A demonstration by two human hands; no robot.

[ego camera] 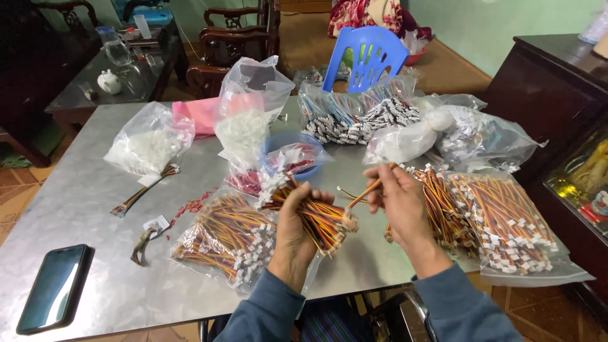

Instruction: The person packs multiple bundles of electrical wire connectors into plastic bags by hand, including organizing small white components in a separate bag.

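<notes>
My left hand (296, 229) grips a thick bundle of orange, red and black wire leads (320, 218) with white connectors at their ends, held above the metal table (82, 202). My right hand (396, 196) pinches a single wire lead (366, 190) between thumb and fingers, just to the right of the bundle. Under my hands lie clear bags of the same leads, one at the left (225, 244) and a larger one at the right (500, 225).
A black phone (54, 288) lies near the front left edge. Bags of white plastic parts (149, 145) (247, 123), a blue bowl (278, 144), a loose wire lead (142, 190) and more bagged connectors (361, 117) fill the far side. A blue plastic chair (367, 54) stands behind.
</notes>
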